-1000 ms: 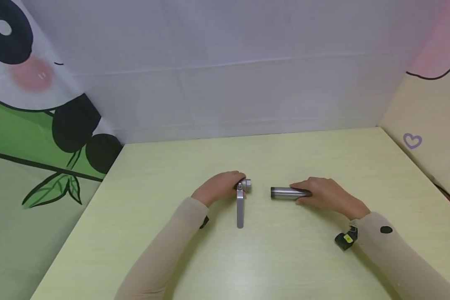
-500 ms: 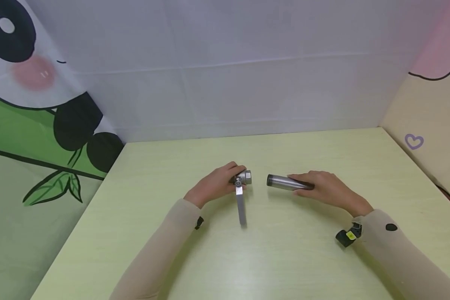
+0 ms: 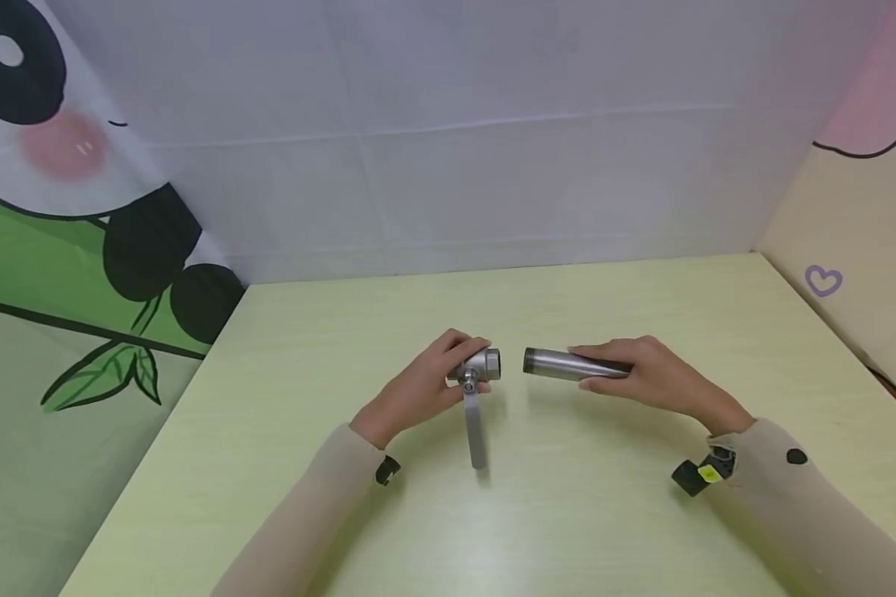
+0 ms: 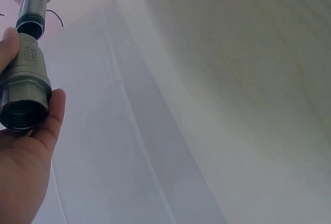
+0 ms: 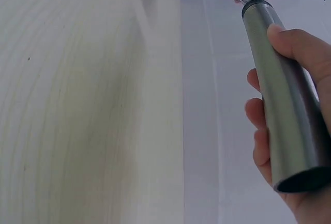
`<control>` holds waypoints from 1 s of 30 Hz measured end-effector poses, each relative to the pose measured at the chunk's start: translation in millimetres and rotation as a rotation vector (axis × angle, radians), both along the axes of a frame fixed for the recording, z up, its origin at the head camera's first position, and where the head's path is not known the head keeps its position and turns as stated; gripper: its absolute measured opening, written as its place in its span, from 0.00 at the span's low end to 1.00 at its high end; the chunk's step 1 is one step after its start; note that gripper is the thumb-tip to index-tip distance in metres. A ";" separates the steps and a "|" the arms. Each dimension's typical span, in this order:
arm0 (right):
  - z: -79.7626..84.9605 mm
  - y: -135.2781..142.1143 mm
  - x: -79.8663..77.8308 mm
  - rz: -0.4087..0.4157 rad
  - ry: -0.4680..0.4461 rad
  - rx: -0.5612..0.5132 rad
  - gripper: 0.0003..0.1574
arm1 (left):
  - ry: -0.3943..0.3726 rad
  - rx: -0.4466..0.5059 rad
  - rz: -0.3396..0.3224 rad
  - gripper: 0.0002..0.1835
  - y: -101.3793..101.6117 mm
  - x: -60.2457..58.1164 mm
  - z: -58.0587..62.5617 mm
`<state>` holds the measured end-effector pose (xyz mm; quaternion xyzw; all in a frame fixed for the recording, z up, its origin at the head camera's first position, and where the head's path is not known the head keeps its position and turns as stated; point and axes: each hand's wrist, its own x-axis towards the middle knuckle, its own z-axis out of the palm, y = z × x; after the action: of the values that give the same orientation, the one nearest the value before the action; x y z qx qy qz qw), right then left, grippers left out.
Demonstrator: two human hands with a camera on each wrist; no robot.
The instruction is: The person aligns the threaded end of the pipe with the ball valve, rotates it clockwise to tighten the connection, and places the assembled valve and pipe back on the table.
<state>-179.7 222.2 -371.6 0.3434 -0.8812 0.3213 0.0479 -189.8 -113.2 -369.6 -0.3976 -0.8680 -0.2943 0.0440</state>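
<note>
Left hand [image 3: 418,377]: thumb and fingers curled round the body of a metal ball valve [image 3: 483,366], leaving the port facing three o'clock uncovered. The lever handle [image 3: 474,431] hangs toward six o'clock, clear of the fingers, evidently so that it does not obstruct the grip.

Right hand [image 3: 660,377]: fingers closed round the plain part of a metal pipe [image 3: 560,363], at three o'clock from the valve. The threaded end [image 3: 529,361], pointing to nine o'clock, is left bare, presumably to keep the threads accessible. Valve and pipe are near but apart, both held above the table [image 3: 567,514], their shadows lying below.

Markings: raised lettering [image 4: 31,54] on the valve shows "1000"; the adjoining line, poorly presented, may be "WOG". No maker's name is legible.
</note>
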 end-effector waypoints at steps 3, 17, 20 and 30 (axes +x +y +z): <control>3.1 -1.7 3.6 0.029 -0.025 -0.039 0.27 | 0.036 -0.005 0.016 0.28 -1.5 5.5 -0.9; 10.8 -13.5 14.1 0.072 -0.019 -0.032 0.29 | 0.156 -0.007 -0.012 0.28 0.8 17.3 -2.6; 11.0 -16.3 14.7 0.081 -0.008 -0.036 0.28 | 0.161 -0.005 -0.011 0.29 1.2 18.4 -3.3; 13.5 -23.0 19.2 0.080 -0.030 -0.021 0.28 | 0.148 -0.004 -0.018 0.29 2.8 21.3 -3.3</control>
<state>-160.6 199.1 -358.1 0.3728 -0.8641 0.3372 0.0256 -168.5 -110.4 -372.8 -0.4262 -0.8592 -0.2629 0.1047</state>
